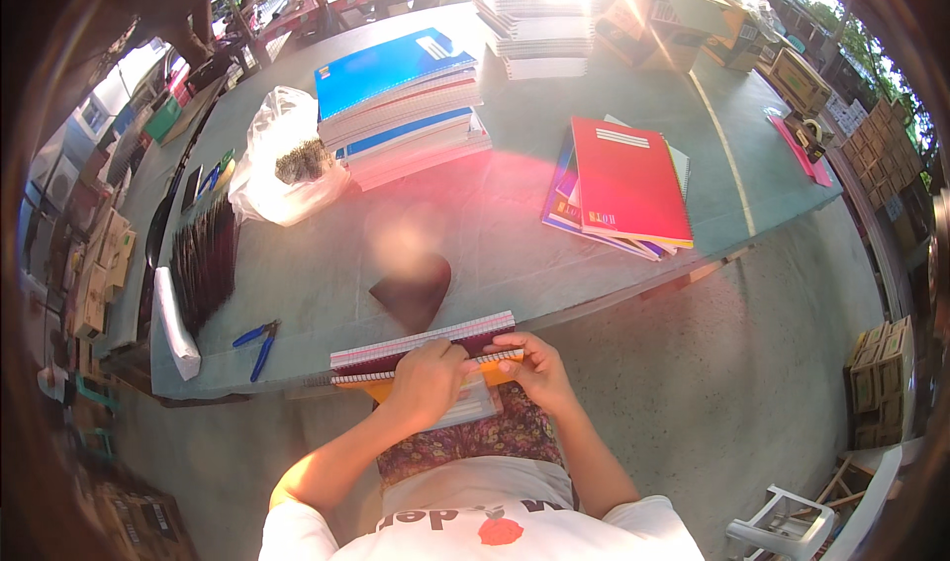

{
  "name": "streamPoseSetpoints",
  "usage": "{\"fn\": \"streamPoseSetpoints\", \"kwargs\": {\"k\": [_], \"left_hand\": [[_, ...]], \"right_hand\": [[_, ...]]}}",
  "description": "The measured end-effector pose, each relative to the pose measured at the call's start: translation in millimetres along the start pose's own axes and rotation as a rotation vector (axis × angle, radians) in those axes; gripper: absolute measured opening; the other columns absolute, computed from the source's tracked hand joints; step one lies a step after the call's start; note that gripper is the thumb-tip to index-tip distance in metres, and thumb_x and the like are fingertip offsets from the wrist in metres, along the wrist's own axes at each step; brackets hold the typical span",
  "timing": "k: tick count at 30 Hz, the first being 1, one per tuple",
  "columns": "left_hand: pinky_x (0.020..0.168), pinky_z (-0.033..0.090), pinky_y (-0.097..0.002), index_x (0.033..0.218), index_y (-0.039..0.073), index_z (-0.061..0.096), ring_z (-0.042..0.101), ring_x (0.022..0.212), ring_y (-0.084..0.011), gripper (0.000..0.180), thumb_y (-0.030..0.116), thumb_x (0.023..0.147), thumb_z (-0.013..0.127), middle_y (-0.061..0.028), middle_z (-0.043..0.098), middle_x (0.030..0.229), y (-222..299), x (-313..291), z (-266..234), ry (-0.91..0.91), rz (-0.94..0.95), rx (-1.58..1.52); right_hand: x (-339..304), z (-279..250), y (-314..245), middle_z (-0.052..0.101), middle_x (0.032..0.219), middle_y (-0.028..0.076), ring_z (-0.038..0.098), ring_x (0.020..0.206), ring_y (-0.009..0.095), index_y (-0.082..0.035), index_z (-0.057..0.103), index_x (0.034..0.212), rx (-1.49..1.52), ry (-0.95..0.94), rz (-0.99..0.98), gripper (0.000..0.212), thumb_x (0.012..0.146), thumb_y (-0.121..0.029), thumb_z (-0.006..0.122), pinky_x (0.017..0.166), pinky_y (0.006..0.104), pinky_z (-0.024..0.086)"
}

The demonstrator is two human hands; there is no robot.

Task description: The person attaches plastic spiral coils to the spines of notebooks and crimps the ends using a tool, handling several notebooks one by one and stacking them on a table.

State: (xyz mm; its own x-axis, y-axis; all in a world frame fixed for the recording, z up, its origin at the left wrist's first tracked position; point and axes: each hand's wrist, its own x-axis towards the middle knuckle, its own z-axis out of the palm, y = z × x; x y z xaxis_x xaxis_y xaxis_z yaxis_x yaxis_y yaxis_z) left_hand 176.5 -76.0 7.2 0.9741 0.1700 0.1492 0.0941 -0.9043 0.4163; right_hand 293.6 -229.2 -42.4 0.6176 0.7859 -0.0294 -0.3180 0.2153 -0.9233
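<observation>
An orange-covered spiral notebook [500,371] is held at the table's near edge, its row of wire loops facing up. My left hand [426,378] is closed over the middle of that bound edge. My right hand [539,371] pinches the notebook's right end between thumb and fingers. Just beyond it lies a dark maroon notebook [485,341] with its pale, pink-lined edge showing. Blue-handled pliers [262,341] rest on the table to the left. My fingers hide part of the binding.
On the table [495,225] stand a stack of blue-covered notebooks [396,76], fanned red notebooks [633,180] and a plastic bag [287,180] of dark coils. A bundle of dark wire spirals [203,259] lies left. Cardboard boxes [653,27] sit far right; a white chair [787,521] stands lower right.
</observation>
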Motion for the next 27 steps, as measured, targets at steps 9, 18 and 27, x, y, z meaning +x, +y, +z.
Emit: {"fn": "streamPoseSetpoints", "kwargs": {"k": [9, 18, 27], "left_hand": [[0.062, 0.046, -0.0402, 0.093, 0.005, 0.059, 0.057, 0.076, -0.0313, 0.026, 0.015, 0.072, 0.071, -0.0111, 0.055, 0.084, 14.2, 10.0, 1.8, 0.141, 0.119, 0.038], [0.068, 0.047, -0.0430, 0.090, 0.004, 0.063, 0.058, 0.080, -0.0337, 0.017, 0.014, 0.077, 0.065, -0.0146, 0.060, 0.084, 37.0, 33.2, 3.3, 0.181, 0.167, -0.151], [0.068, 0.046, -0.0455, 0.085, 0.000, 0.061, 0.056, 0.076, -0.0374, 0.012, 0.008, 0.075, 0.063, -0.0179, 0.059, 0.079, 36.2, 42.7, 12.4, 0.088, 0.119, -0.306]], "right_hand": [[-4.6, -8.8, 1.1, 0.066, 0.100, 0.009, 0.061, 0.090, 0.012, 0.001, 0.063, 0.104, -0.022, 0.067, -0.025, 0.019, 0.085, -0.004, 0.064, 0.081, 0.0257, 0.048], [-6.6, -18.2, 7.9, 0.067, 0.088, 0.002, 0.059, 0.082, 0.008, 0.001, 0.065, 0.095, -0.182, 0.093, 0.029, 0.011, 0.084, -0.001, 0.062, 0.073, 0.0237, 0.049], [-1.1, -21.6, 20.9, 0.067, 0.089, 0.004, 0.059, 0.083, 0.008, 0.001, 0.063, 0.097, -0.415, 0.093, -0.099, 0.012, 0.086, -0.003, 0.059, 0.075, 0.0238, 0.047]]}}
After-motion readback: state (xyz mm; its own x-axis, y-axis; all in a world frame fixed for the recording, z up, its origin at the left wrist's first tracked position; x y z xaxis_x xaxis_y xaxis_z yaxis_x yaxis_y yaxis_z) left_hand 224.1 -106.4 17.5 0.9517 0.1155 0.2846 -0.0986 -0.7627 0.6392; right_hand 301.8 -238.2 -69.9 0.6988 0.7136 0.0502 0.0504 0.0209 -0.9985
